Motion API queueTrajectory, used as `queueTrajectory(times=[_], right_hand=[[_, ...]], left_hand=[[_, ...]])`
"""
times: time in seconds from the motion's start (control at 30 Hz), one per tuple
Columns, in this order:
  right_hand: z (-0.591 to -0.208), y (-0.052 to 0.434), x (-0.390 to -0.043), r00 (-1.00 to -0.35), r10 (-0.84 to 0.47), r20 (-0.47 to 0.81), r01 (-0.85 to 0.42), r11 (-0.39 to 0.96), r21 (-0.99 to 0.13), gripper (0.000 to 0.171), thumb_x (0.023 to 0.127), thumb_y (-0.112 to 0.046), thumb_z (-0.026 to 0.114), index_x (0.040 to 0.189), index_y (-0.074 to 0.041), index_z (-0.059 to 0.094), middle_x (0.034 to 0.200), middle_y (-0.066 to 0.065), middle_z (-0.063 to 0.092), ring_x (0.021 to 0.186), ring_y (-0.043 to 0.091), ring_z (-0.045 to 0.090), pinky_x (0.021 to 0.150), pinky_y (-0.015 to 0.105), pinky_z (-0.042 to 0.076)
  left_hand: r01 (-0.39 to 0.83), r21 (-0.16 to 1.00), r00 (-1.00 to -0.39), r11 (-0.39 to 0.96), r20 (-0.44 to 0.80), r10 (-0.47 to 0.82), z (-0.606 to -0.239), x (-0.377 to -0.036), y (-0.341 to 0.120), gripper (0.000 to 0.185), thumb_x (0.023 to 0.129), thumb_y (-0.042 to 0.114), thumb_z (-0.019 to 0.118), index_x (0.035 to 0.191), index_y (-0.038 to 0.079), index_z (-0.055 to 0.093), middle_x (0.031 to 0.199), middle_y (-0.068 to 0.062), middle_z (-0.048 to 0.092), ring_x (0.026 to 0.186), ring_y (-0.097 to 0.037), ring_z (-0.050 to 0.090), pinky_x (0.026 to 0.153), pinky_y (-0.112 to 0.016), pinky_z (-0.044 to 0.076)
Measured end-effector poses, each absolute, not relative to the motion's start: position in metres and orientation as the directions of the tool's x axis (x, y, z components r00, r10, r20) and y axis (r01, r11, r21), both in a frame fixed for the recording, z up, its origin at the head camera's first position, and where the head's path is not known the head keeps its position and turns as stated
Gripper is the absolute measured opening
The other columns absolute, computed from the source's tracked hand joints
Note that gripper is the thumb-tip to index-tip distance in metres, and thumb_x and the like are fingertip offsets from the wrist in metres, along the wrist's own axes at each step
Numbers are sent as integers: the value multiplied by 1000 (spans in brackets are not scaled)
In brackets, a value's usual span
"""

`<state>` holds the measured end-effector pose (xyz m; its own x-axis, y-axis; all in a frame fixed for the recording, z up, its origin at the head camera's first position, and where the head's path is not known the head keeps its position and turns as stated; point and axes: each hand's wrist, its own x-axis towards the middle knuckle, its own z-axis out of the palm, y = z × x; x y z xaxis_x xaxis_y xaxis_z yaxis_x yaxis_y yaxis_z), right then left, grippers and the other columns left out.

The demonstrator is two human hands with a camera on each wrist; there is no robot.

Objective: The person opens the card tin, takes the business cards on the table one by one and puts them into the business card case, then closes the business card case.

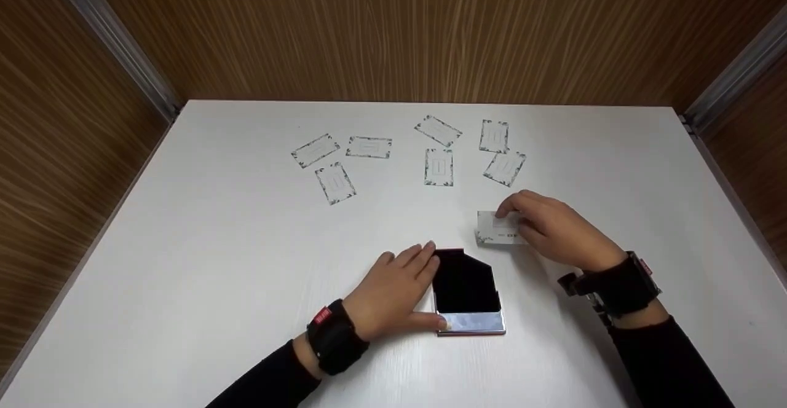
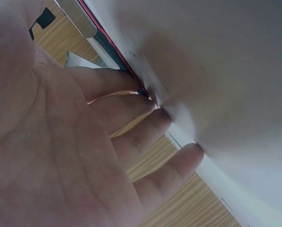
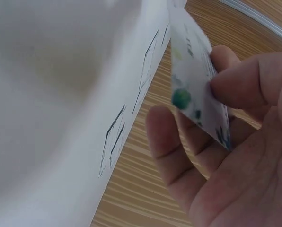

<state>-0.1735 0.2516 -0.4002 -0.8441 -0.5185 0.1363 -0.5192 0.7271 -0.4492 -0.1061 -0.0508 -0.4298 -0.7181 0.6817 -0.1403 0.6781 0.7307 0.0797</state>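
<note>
One printed card [image 1: 494, 232], likely light, bendy, best edge-held, is pinched by the right hand [image 1: 551, 228] beyond the card case [image 1: 465, 286], which the left hand [image 1: 392, 293] touches with spread fingers.

Seven cards [image 1: 439, 176] lie on the table [image 1: 215, 242] in the frame's upper middle, a case [image 1: 466, 285] lower, right of centre, another card [image 1: 489, 233] between.
</note>
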Motion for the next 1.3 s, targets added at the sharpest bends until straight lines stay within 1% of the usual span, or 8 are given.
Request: queueTrajectory(times=[0.17, 0.47, 0.53, 0.67, 0.77, 0.97, 1.17, 1.3], right_hand=[[-397, 250, -172, -836, -523, 163, -531, 699, -479, 39, 89, 6, 56, 122, -12, 68, 114, 2, 71, 99, 14, 66, 84, 38, 56], [-395, 247, -170, -811, -544, 217, -573, 660, -486, 32, 85, 7, 62, 105, -14, 75, 102, -8, 72, 90, 6, 63, 78, 30, 55], [-396, 246, -170, -811, -542, 221, -569, 643, -513, 35, 84, 7, 61, 110, -14, 72, 100, -8, 71, 88, 8, 63, 75, 29, 54], [-397, 247, -170, -803, -546, 238, -579, 623, -526, 59, 81, 8, 59, 132, -23, 62, 92, -8, 64, 80, 9, 58, 69, 25, 50], [-397, 247, -170, -798, -549, 249, -590, 626, -510, 73, 79, 7, 58, 141, -32, 55, 79, -8, 53, 64, 6, 50, 60, 23, 44], [-398, 245, -170, -819, -505, 273, -565, 628, -535, 46, 79, 6, 60, 115, -21, 70, 67, -11, 55, 52, 5, 44, 51, 22, 40], [-399, 245, -170, -824, -513, 240, -557, 652, -515, 69, 81, 4, 59, 145, -23, 54, 62, -12, 49, 54, 4, 47, 53, 22, 42], [-399, 246, -170, -821, -523, 228, -558, 657, -507, 69, 83, 2, 61, 146, -25, 53, 64, -12, 51, 57, 3, 53, 55, 24, 46]], left_hand=[[676, 71, -720, 734, -151, 678, -431, -106, -50, 102, 85, 81, 44, 157, 9, 30, 165, -8, 23, 150, -23, 27, 113, -48, 36], [672, 79, -721, 736, -157, 675, -431, -106, -51, 102, 86, 81, 43, 158, 10, 29, 166, -8, 22, 151, -23, 25, 113, -47, 35], [671, 86, -721, 736, -155, 675, -431, -106, -51, 102, 86, 80, 43, 158, 10, 29, 166, -8, 21, 151, -23, 25, 114, -47, 34], [671, 96, -719, 735, -157, 677, -430, -106, -52, 102, 86, 80, 43, 158, 9, 28, 166, -9, 20, 151, -24, 24, 114, -48, 34], [670, 102, -718, 735, -160, 677, -431, -107, -52, 103, 86, 80, 43, 158, 8, 28, 166, -9, 19, 151, -24, 23, 115, -49, 33], [672, 109, -718, 732, -146, 681, -430, -106, -52, 102, 86, 80, 44, 157, 8, 29, 166, -9, 21, 151, -24, 25, 114, -49, 34], [672, 111, -719, 732, -141, 681, -430, -106, -52, 102, 86, 80, 45, 157, 8, 30, 165, -9, 22, 151, -24, 25, 114, -50, 34], [673, 108, -718, 732, -144, 681, -429, -106, -52, 102, 86, 80, 44, 157, 8, 30, 165, -9, 22, 151, -25, 25, 113, -49, 34]])
